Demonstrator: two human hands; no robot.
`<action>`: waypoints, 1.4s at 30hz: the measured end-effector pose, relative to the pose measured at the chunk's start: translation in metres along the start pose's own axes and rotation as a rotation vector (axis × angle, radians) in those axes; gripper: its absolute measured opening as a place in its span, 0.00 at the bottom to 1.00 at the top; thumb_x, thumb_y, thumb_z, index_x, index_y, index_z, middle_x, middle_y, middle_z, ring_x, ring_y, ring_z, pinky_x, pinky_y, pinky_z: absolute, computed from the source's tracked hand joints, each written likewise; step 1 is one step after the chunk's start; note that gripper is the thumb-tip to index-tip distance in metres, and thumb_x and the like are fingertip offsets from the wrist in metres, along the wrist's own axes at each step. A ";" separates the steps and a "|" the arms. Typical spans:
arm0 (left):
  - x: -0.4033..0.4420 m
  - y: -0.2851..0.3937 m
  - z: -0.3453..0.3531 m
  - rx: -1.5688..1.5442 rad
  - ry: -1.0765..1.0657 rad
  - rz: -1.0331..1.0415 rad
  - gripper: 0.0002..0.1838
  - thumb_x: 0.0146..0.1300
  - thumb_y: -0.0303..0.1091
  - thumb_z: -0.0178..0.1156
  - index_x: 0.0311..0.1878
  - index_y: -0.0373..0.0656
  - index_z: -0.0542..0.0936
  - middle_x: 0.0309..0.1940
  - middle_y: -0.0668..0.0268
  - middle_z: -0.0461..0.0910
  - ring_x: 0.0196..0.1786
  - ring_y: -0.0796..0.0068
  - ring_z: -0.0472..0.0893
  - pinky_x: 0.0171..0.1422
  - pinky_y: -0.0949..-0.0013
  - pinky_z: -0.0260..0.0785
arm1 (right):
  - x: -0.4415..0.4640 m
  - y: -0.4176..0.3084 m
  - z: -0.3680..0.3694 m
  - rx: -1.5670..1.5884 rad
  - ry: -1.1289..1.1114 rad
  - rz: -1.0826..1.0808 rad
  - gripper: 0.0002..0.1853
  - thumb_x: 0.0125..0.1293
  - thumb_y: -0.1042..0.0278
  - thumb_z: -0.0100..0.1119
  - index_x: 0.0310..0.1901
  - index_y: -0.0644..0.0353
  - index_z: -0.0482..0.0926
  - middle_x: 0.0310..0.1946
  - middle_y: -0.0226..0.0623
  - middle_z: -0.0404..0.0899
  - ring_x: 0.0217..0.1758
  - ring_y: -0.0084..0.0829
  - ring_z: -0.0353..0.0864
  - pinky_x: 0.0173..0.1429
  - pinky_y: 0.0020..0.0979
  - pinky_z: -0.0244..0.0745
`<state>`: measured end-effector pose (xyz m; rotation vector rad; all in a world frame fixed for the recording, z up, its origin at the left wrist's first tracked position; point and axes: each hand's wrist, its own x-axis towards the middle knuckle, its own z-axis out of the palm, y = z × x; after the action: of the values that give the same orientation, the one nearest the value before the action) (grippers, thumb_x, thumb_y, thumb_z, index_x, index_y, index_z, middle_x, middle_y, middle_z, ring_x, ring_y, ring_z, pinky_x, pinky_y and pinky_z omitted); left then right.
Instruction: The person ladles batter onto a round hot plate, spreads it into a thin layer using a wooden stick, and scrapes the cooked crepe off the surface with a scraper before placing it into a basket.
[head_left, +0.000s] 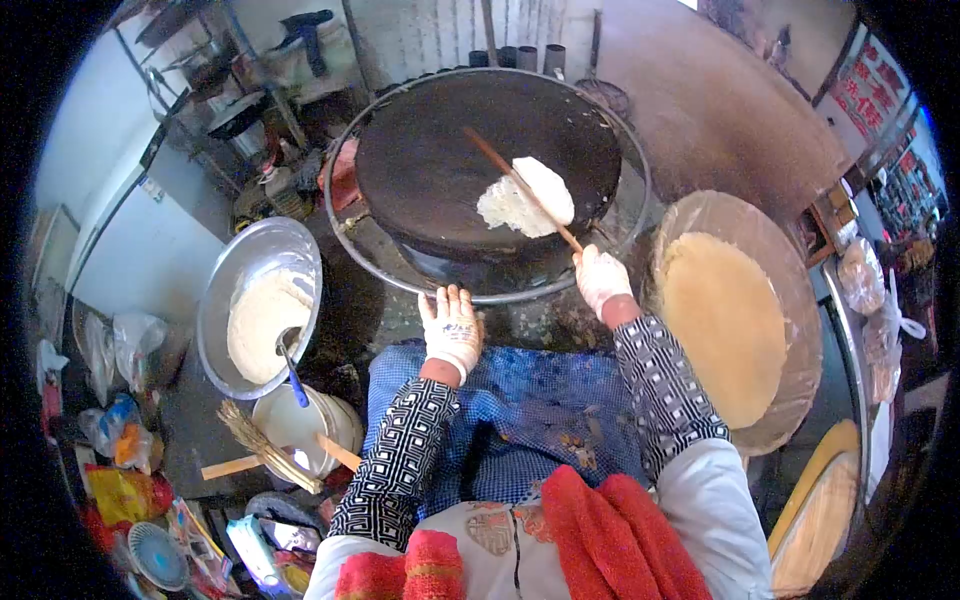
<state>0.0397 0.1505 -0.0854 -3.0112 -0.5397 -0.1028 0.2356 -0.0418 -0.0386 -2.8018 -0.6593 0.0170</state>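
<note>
A round dark griddle (430,150) stands in front of me inside a metal ring (345,235). White batter (545,190) lies on its right front part, thin and ragged on the left side and thicker on the right. My right hand (603,280), in a white glove, grips the near end of a long wooden stick (500,163), which crosses the batter diagonally. My left hand (452,325), also gloved, rests at the front edge of the metal ring with its fingers stretched out and holds nothing.
On the left are a metal bowl (210,330) of batter with a ladle (293,370) and a white bucket (350,425) with a brush (262,440) across it. A large lined basin (800,330) of pale batter stands right. A wooden board (820,500) leans at lower right.
</note>
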 end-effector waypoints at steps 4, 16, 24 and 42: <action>0.000 -0.003 -0.009 0.048 -0.016 -0.035 0.31 0.71 0.48 0.45 0.70 0.37 0.64 0.72 0.53 0.63 0.75 0.53 0.58 0.77 0.33 0.31 | 0.017 0.023 0.015 -0.100 0.004 0.004 0.20 0.74 0.53 0.41 0.44 0.64 0.75 0.34 0.53 0.84 0.39 0.51 0.84 0.46 0.49 0.78; 0.005 -0.036 0.011 0.024 0.100 -0.122 0.26 0.67 0.38 0.46 0.66 0.36 0.69 0.69 0.53 0.67 0.73 0.55 0.62 0.75 0.32 0.38 | 0.039 0.038 0.035 -0.190 0.196 -0.168 0.18 0.72 0.52 0.46 0.36 0.61 0.73 0.27 0.54 0.82 0.31 0.56 0.82 0.39 0.53 0.77; 0.010 -0.060 -0.006 -0.018 0.005 -0.208 0.25 0.70 0.33 0.41 0.69 0.37 0.65 0.72 0.56 0.63 0.75 0.57 0.59 0.77 0.34 0.34 | 0.034 0.044 0.024 -0.211 0.103 -0.018 0.17 0.72 0.53 0.49 0.37 0.60 0.74 0.28 0.57 0.81 0.36 0.57 0.81 0.42 0.53 0.75; 0.027 -0.120 -0.011 -0.091 -0.026 -0.375 0.23 0.72 0.34 0.39 0.69 0.50 0.67 0.76 0.65 0.57 0.78 0.59 0.53 0.77 0.33 0.33 | 0.035 0.058 0.027 -0.111 0.071 -0.039 0.19 0.72 0.52 0.47 0.35 0.61 0.74 0.29 0.56 0.81 0.35 0.58 0.81 0.41 0.54 0.75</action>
<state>0.0223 0.2706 -0.0639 -2.9596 -1.1243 -0.1127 0.2902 -0.0702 -0.0776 -2.8791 -0.7185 -0.1297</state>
